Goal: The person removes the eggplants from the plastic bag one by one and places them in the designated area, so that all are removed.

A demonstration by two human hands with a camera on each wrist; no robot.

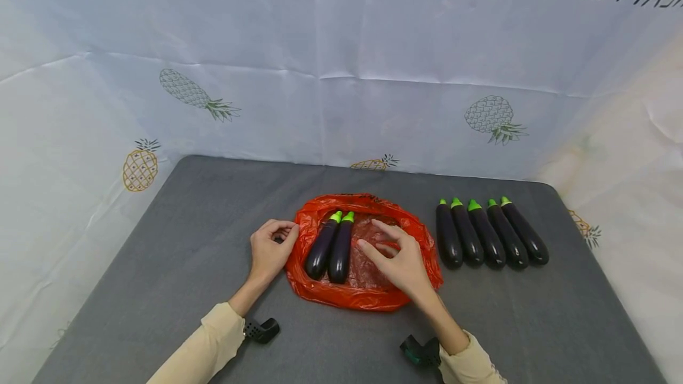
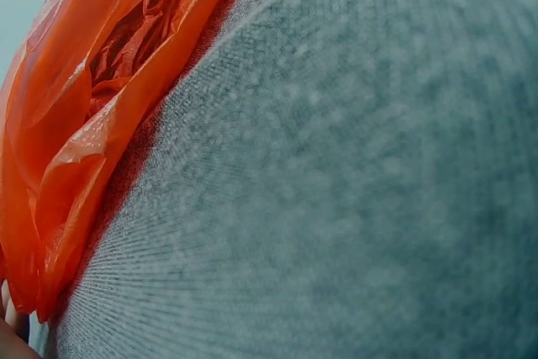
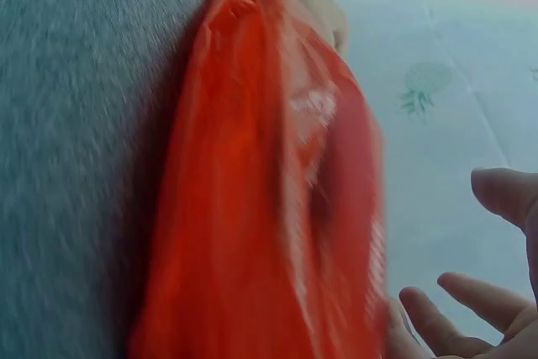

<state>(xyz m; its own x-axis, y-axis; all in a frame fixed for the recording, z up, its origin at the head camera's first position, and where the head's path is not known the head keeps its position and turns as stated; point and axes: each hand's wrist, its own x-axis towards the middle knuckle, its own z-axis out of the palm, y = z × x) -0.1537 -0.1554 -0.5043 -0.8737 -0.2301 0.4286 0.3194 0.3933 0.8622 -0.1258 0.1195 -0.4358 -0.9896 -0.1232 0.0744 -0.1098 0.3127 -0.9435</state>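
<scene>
A red plastic bag (image 1: 341,302) lies spread wide with its rim rolled outward. Side by side inside it are two dark eggplants (image 1: 322,248), green stem ends pointing away from me. My left hand (image 1: 271,250) pinches the bag's left rim between thumb and fingers; in the left wrist view the red film (image 2: 126,115) runs down to the fingertips in the lower corner. Over the right half of the bag hovers my right hand (image 1: 400,256), thumb and fingers spread apart with nothing between them. Those spread fingers (image 3: 479,300) also show beside the bag in the right wrist view.
Right of the bag, several more eggplants (image 1: 493,242) lie in a slanted row, stems away from me. Grey cloth covers the table (image 1: 213,218). A white pineapple-print sheet (image 1: 341,117) hangs behind it and at both sides.
</scene>
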